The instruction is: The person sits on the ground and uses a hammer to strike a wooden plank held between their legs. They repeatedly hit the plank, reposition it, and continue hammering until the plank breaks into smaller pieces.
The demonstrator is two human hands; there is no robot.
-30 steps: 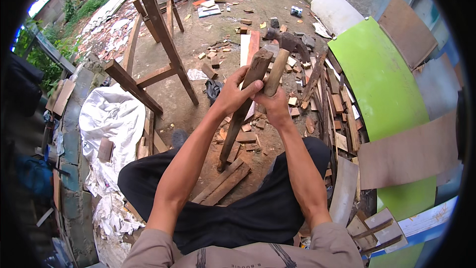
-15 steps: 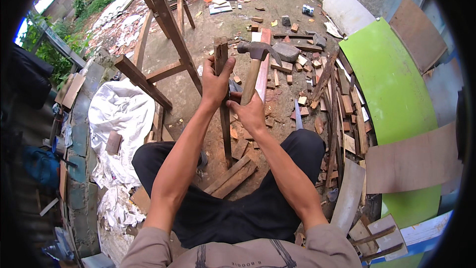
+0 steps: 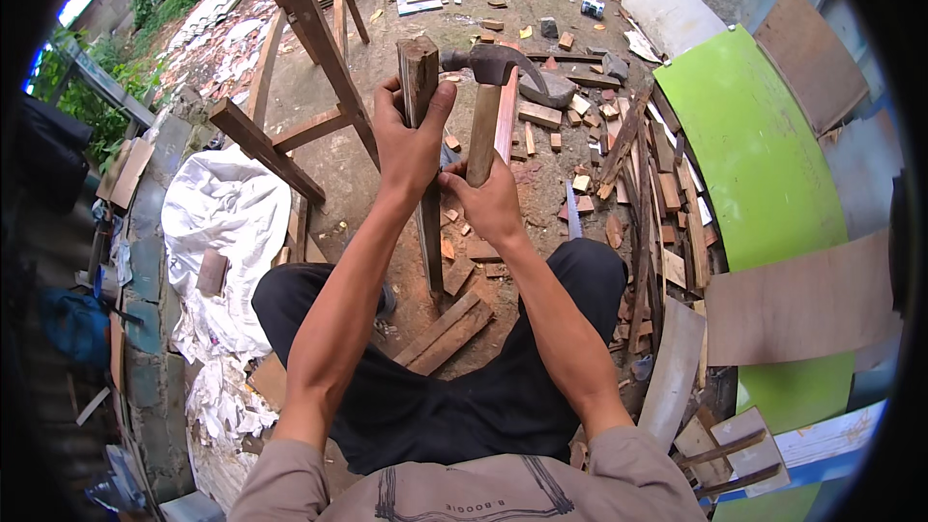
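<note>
My left hand (image 3: 410, 153) is wrapped round the upper part of a narrow wooden post (image 3: 420, 72), which stands almost upright between my knees. The cut top end of the post faces up at me. In my right hand (image 3: 490, 205) is a claw hammer (image 3: 484, 121), gripped by its wooden handle with the metal head uppermost. The hammer head is just right of the post's top; whether they touch I cannot tell. My right thumb is close to the post, below my left hand. A short plank (image 3: 445, 332) lies on the ground between my legs.
To the left stand a wooden frame (image 3: 333, 53) and a white sack (image 3: 227, 203). A handsaw blade (image 3: 573, 213) shows by my right knee. Wood offcuts (image 3: 667, 188) are strewn to the right, beside a green panel (image 3: 764, 145). A reddish board (image 3: 505, 121) lies behind the hammer.
The post and hammer have come up nearer to my view, and more of the post's top end shows. Both hands keep their grips. The whole view has shifted slightly.
</note>
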